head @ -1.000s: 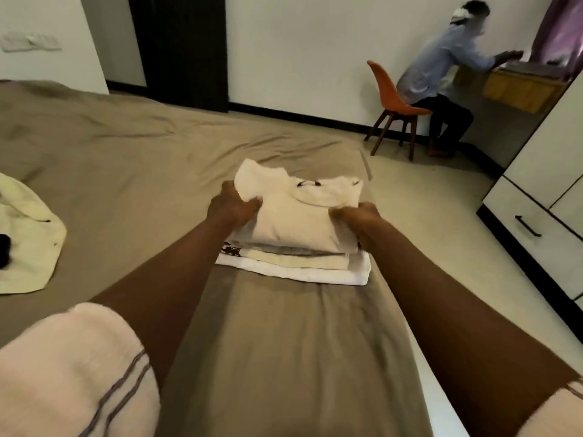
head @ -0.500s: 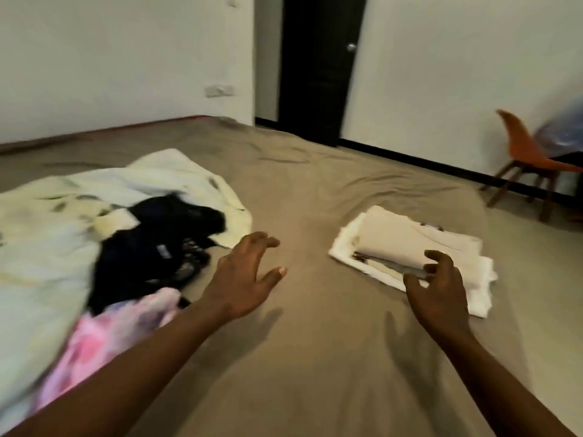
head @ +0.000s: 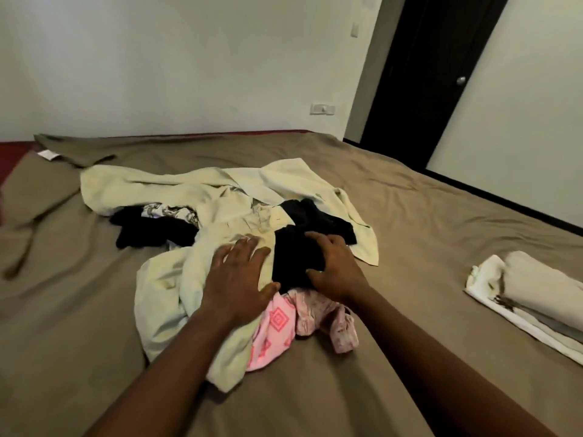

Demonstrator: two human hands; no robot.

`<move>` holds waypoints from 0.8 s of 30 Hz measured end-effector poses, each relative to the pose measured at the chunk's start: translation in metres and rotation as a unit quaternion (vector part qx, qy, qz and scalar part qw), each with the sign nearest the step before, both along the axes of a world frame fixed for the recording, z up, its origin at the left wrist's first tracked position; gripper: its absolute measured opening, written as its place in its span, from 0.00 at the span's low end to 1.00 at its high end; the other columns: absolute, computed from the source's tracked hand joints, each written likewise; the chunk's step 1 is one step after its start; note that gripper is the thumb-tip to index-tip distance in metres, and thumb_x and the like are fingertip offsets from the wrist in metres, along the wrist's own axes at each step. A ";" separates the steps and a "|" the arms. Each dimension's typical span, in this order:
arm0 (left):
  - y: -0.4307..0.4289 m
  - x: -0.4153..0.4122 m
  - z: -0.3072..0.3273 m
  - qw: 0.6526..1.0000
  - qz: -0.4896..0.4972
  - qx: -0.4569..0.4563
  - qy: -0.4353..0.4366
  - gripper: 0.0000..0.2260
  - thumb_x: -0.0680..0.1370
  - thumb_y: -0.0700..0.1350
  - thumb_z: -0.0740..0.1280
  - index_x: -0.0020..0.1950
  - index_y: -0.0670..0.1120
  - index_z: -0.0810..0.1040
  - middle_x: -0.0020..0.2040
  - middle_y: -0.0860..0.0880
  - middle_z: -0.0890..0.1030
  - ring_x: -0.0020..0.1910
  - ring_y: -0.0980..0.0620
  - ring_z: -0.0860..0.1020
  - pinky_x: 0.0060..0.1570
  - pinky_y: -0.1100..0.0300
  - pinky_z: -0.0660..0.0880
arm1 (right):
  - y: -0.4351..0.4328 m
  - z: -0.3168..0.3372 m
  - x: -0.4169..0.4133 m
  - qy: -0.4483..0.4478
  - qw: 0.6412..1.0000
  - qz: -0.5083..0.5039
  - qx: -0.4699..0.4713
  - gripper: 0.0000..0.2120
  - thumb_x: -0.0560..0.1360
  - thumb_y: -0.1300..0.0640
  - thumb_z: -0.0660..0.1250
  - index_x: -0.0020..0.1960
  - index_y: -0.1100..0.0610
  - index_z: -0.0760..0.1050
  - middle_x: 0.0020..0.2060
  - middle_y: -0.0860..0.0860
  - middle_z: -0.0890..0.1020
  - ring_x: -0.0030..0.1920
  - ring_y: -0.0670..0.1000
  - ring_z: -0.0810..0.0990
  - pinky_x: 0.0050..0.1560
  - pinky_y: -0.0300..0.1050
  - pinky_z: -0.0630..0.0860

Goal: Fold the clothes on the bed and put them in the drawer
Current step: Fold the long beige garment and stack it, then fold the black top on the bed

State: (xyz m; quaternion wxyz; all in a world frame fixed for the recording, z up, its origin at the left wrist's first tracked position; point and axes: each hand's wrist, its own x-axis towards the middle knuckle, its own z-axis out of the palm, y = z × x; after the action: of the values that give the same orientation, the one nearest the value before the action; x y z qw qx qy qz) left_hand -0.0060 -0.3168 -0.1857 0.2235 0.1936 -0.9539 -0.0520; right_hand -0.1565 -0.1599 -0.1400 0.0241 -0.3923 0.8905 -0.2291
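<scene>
We log: left hand [head: 239, 275] fingers spread flat on cream garment [head: 164, 187], gripping nothing | right hand [head: 334, 266] fingers splayed on black garment [head: 293, 253] | pile mid-bed [head: 410, 216] | folded stack [head: 530, 279] well apart, right.

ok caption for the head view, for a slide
Left hand and right hand over the unfolded clothes pile, folded stack apart on the bed.
</scene>
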 end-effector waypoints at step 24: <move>0.135 -0.048 0.135 0.985 -0.086 0.106 0.107 0.22 0.75 0.52 0.68 0.68 0.48 0.74 0.61 0.42 0.81 0.62 0.38 0.78 0.56 0.45 0.74 | 0.208 0.260 0.042 -0.083 0.817 -0.173 -0.544 0.12 0.82 0.69 0.60 0.57 0.59 0.79 0.48 0.55 0.83 0.45 0.51 0.86 0.39 0.41 0.83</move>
State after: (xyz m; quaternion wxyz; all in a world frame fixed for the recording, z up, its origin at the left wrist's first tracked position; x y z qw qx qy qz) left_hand -0.0539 -0.1814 -0.0508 0.2967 0.1273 -0.9267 -0.1923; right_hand -0.1141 0.0480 0.1204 -0.1593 -0.1600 0.6686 -0.7085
